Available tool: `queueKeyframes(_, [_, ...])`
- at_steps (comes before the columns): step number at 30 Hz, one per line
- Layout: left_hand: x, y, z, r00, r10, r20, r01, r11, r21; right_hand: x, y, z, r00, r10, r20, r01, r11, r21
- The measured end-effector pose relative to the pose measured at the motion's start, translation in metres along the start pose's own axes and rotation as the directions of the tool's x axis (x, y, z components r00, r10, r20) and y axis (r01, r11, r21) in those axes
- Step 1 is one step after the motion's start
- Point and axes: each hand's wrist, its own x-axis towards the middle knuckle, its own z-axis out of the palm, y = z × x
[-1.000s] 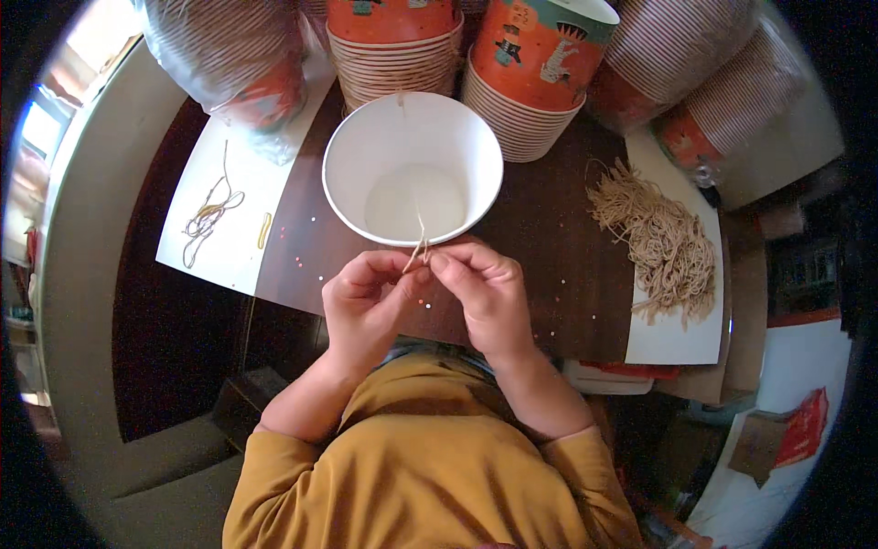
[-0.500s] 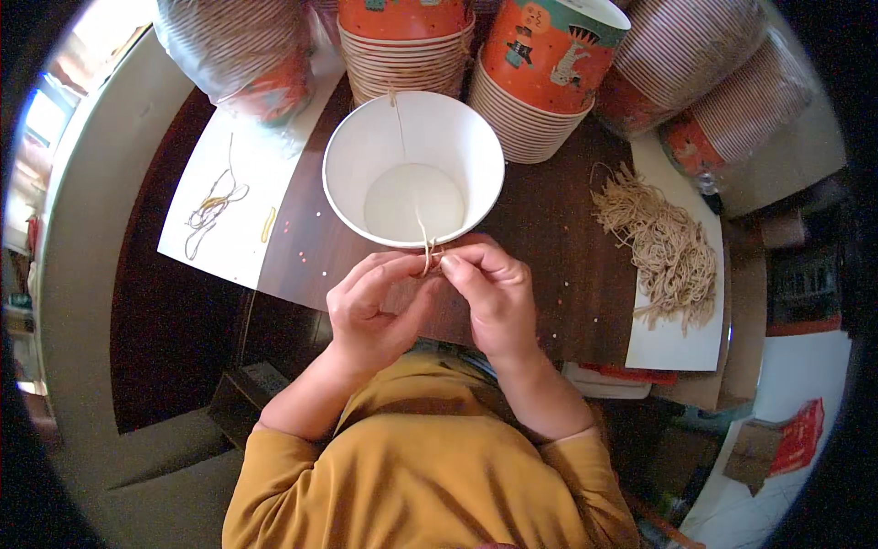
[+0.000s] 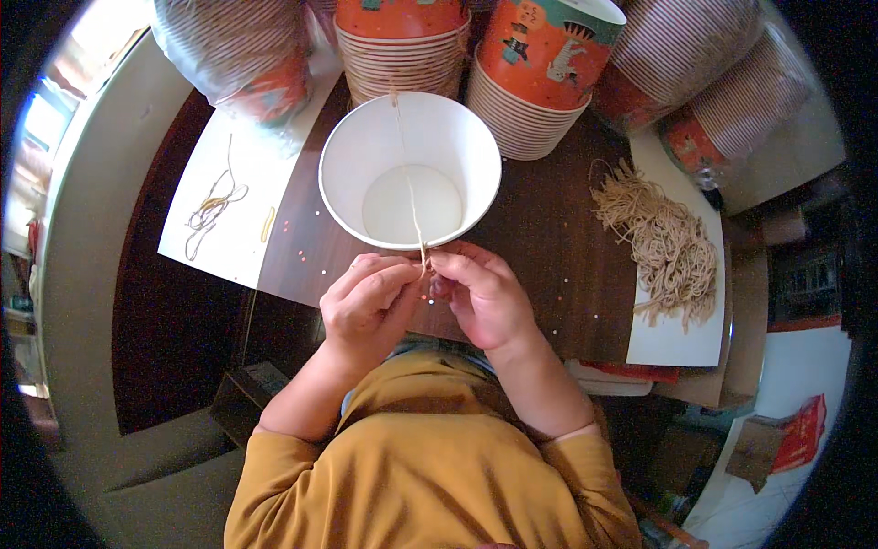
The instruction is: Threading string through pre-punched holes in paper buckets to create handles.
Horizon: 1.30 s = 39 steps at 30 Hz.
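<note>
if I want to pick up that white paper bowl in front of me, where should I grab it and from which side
Probably the rim of the white bowl on its left side, coming in from the left. It stands upright and open, so the rim is free to pinch. Both hands, left hand and right hand, crowd the near edge with a string, and stacked cups press the far side.

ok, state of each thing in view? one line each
white paper bowl: upright, empty, on the table
string: pinched by both hands at the near rim, runs across the bowl
left hand: closed on the string
right hand: closed on the string
string pile: loose, on white sheet
cup stacks: nested, upright
</note>
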Motion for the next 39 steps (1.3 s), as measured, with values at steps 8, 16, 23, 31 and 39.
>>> queueKeyframes(8, [-0.001, 0.005, -0.009, 0.966, -0.258, 0.022, 0.259, 0.964, -0.053, -0.001, -0.009, -0.002, 0.999, -0.013, -0.034, 0.013, 1.0, 0.0])
queueKeyframes(16, [-0.009, -0.003, -0.006, 0.896, -0.442, 0.041, 0.435, 0.855, -0.282, -0.002, -0.017, -0.001, 0.868, -0.493, 0.062, 0.396, 0.611, -0.685])
queueKeyframes(23, [-0.002, 0.001, -0.006, 0.886, -0.454, 0.098, 0.464, 0.857, -0.224, -0.013, -0.014, 0.01, 0.995, -0.044, 0.092, 0.049, 0.997, -0.055])
queueKeyframes(31, [-0.004, 0.002, -0.007, 0.914, -0.392, 0.106, 0.405, 0.899, -0.167, 0.001, -0.007, 0.006, 0.999, 0.017, 0.052, -0.015, 0.999, -0.037])
queueKeyframes(39, [-0.004, 0.004, -0.016, 0.93, -0.365, 0.042, 0.366, 0.93, -0.02, 0.009, -0.005, 0.008, 0.993, 0.061, 0.104, -0.063, 0.998, 0.016])
